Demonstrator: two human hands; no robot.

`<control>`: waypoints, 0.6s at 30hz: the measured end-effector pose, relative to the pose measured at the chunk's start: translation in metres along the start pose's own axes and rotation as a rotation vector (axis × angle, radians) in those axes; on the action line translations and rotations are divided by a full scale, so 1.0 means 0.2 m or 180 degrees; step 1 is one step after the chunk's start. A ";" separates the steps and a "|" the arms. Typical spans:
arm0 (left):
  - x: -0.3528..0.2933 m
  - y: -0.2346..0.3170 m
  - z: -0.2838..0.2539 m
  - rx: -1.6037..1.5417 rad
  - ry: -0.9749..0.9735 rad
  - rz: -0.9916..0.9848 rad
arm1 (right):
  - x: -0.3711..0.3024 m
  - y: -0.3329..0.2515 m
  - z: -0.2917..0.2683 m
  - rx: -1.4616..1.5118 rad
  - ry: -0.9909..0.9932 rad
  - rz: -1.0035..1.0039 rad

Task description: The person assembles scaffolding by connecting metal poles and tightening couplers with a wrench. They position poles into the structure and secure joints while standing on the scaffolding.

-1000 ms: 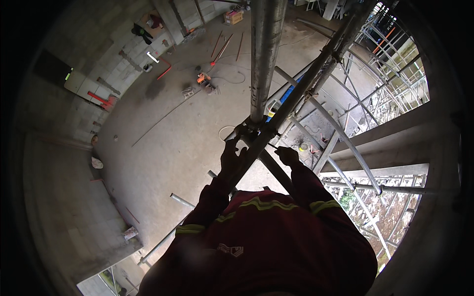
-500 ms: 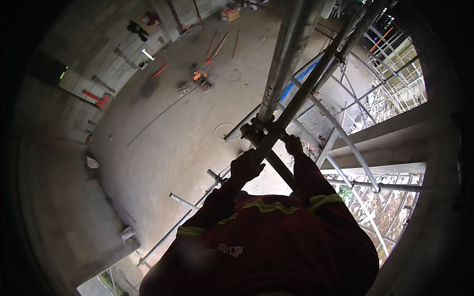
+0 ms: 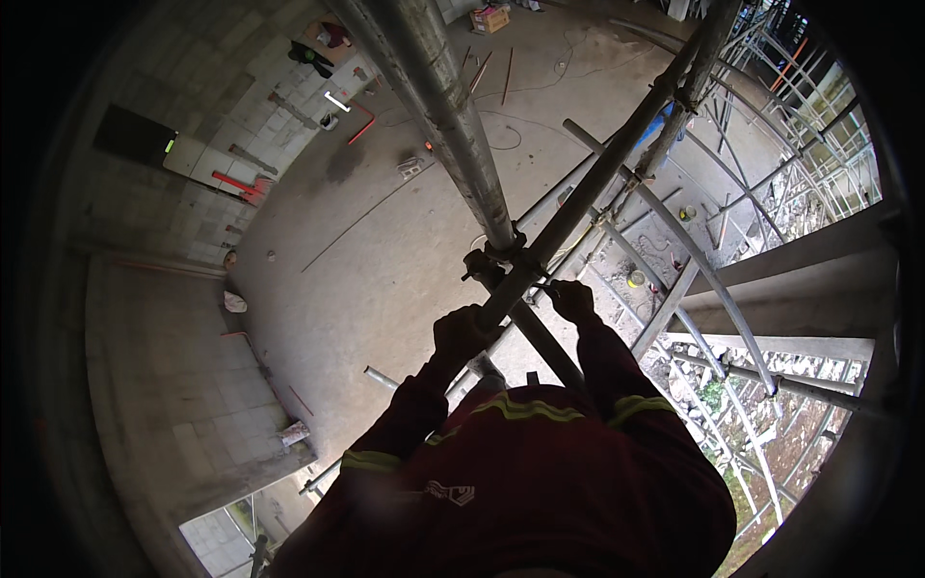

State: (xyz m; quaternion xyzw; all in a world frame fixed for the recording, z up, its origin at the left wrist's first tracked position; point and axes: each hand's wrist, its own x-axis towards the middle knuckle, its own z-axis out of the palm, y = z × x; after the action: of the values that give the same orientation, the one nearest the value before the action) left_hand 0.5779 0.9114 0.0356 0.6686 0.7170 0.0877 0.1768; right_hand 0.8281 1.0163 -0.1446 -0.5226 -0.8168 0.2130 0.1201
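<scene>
A long steel scaffold tube [image 3: 588, 193] runs from upper right to the middle, and my left hand [image 3: 461, 332] is wrapped round its near end. Just right of the joint, my right hand [image 3: 574, 302] is closed on a thin dark bar that looks like a wrench [image 3: 547, 287], reaching toward the tube. Clamp couplers [image 3: 503, 249] join this tube to a thick upright tube [image 3: 445, 111] and to a crossing tube [image 3: 547, 345] that passes beneath it toward my chest. The fingertips of both hands are in shadow.
Far below lies a concrete floor [image 3: 347, 279] with a cable, rods and a carton [image 3: 489, 18]. A block wall [image 3: 226, 144] curves along the left. More scaffold tubes [image 3: 718, 279] and a concrete beam [image 3: 790, 289] stand to the right, with open drops between them.
My view has swung, so the upright tube now leans up to the left. The right hand sits slightly lower, with the bar showing between it and the joint. The left hand keeps its grip.
</scene>
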 end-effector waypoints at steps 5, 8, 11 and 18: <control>0.00 -0.05 0.03 -0.0050 0.0143 0.0197 | 0.00 -0.01 -0.14 0.0052 0.0262 -0.0918; 0.02 -0.10 0.03 -0.0434 0.0481 0.0199 | -0.03 -0.02 -0.14 0.1025 -0.0017 -0.0655; 0.06 -0.11 0.00 -0.1130 0.1131 -0.0147 | -0.05 -0.07 -0.13 -0.0333 -0.0118 -0.1107; 0.18 -0.14 0.03 -0.1509 0.1292 -0.0089 | 0.13 -0.18 -0.11 0.0449 -0.0106 -0.0951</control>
State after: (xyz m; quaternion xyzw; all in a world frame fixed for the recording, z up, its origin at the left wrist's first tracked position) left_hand 0.5530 0.9440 0.0146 0.5676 0.7063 0.3818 0.1822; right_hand 0.7977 1.0317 -0.1085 -0.3820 -0.8703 0.2581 0.1733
